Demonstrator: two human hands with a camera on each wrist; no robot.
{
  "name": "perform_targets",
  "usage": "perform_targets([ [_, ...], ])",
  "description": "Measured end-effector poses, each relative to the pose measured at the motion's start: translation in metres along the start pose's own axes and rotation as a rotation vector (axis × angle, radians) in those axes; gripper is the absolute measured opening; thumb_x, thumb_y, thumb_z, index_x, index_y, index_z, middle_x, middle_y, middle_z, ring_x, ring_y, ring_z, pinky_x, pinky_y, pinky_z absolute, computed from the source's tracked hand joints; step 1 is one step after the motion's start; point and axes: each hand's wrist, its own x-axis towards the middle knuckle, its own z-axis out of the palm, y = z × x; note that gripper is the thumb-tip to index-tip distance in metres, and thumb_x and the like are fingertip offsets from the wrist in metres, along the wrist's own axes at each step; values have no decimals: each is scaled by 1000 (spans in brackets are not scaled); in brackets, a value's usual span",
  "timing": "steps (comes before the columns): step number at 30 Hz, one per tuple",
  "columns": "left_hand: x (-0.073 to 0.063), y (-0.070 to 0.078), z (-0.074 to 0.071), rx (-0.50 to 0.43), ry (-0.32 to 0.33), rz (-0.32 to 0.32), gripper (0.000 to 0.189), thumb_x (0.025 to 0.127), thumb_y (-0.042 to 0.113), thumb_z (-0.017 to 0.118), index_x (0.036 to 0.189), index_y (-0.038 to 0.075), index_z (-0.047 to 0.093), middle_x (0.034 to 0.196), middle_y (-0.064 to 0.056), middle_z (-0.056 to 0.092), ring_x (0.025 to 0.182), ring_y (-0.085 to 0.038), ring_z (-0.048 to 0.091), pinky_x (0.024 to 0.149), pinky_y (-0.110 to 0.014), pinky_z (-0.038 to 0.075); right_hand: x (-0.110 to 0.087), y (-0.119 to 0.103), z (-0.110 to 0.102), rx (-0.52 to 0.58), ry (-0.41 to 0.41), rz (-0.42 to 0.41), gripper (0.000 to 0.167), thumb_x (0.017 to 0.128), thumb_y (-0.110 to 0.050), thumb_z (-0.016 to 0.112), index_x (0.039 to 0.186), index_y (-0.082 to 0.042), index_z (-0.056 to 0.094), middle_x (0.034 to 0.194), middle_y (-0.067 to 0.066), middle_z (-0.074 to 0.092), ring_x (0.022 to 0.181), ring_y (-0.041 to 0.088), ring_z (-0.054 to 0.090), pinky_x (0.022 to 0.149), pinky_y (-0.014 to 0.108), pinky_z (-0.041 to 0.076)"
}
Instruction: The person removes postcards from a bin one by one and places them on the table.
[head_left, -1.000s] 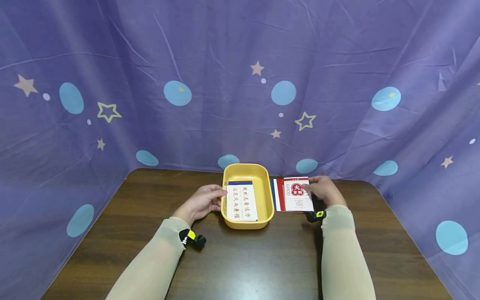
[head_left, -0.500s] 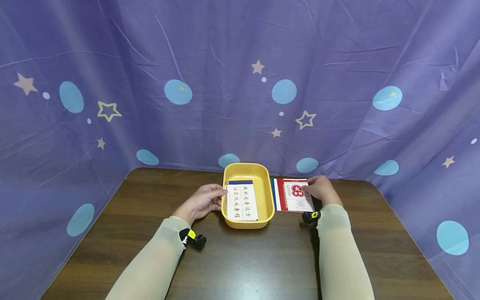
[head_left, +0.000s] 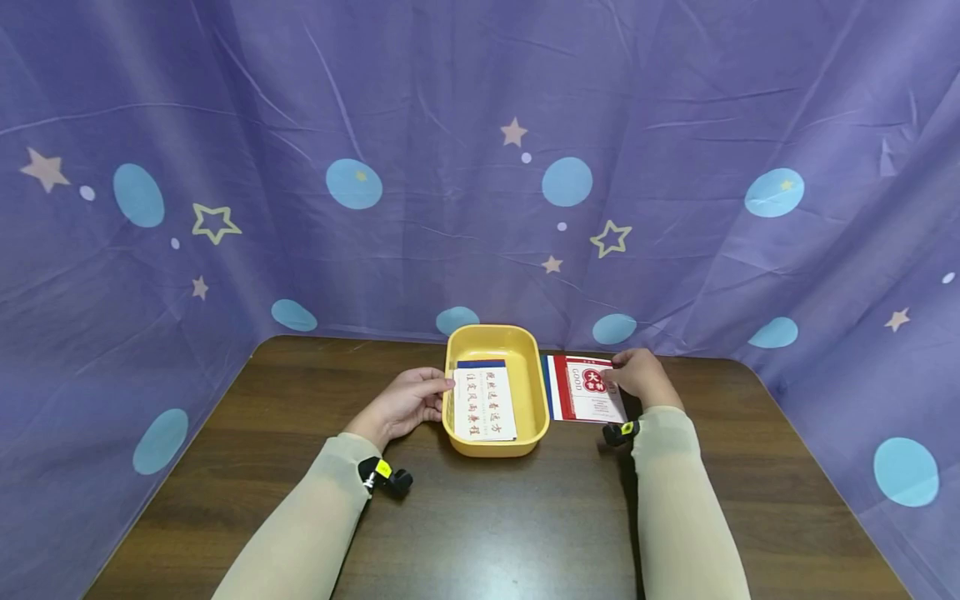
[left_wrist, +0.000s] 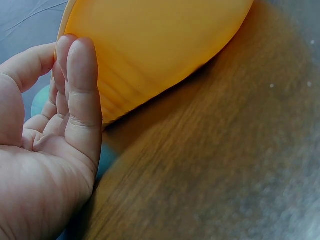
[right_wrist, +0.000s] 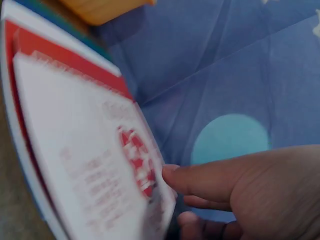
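In the head view, a yellow tray (head_left: 538,417) stands mid-table, holding white cards (head_left: 491,408) with reddish characters and a dark blue edge behind them. My left hand (head_left: 408,402) grips its left rim between thumb and fingers; in the left wrist view, fingers (left_wrist: 82,100) lie along the tray's outer wall (left_wrist: 150,55). Right of the tray lies a stack of cards, with a blue-edged one (head_left: 547,387) lowest. My right hand (head_left: 645,382) pinches the right side of the top white card (head_left: 592,404), which has a red emblem; its fingers below are partly hidden.
The dark wooden table (head_left: 487,525) extends towards me and to both sides. A purple curtain (head_left: 450,250) with stars and blue ovals hangs right behind its far edge. Each wrist carries a small black camera, such as the left wrist camera (head_left: 393,481).
My right hand has shifted slightly left and turned at the wrist. The top card's tilt on the stack has changed a little. My left hand and the tray stay put.
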Motion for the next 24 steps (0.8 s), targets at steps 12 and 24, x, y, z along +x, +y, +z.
perform_targets([
  [12, 0, 1, -1, 6, 5, -7, 11, 112, 8, 67, 102, 11, 66, 77, 3, 71, 64, -7, 65, 60, -21, 63, -52, -71, -30, 210, -33, -89, 55, 108, -37, 76, 145, 2, 67, 140, 26, 68, 121, 41, 70, 98, 45, 60],
  [24, 2, -1, -3, -4, 15, -7, 8, 111, 8, 67, 103, 10, 67, 78, 3, 71, 63, -8, 65, 59, -21, 62, -74, -144, -7, 239, -173, -220, 44, 109, -36, 77, 140, -7, 72, 116, 21, 78, 95, 31, 79, 81, 46, 72],
])
